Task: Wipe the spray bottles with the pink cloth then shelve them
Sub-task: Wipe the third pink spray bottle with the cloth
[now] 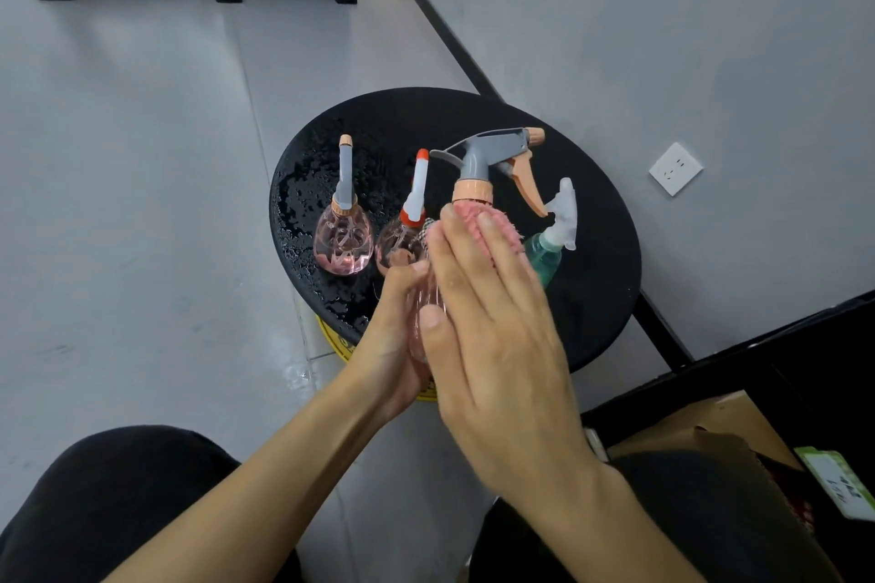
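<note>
**Slick bottle, wet bench: a wipe with little margin**

Standing by, I see the person seated over a round black bench [596, 298] that is beaded with water along its left side. The left hand [393, 346] has its fingers [402, 277] curled round the lower body of a pink spray bottle [471, 190]. Both hands hide the base, so I cannot tell whether it rests on the bench. The right hand [492, 336] lies flat against the bottle with straight, closed-up fingers. It presses the pink cloth [469, 219] to the shoulder just under the peach collar and grasps nothing.

Three more bottles stand on the bench. Two pink ones [343, 241] [400, 246] are just left of the hands, and a green bottle [544, 258] sits behind the right fingertips.

The risks, as I judge them:
- **Slipping:** only one hand really holds the bottle. If it is as wet as the bench, a firm sideways rub from the flat palm could slide it out of that grip.
- **Knocking a neighbour:** the peach trigger points straight at the green bottle's pale sprayer, very near it. Turning the bottle to reach its far side could topple the green one, or the nearer pink one at the left knuckles.
- **Wetting it again:** set back on the beaded patch, the wiped bottle would pick up water before it is shelved.
</note>
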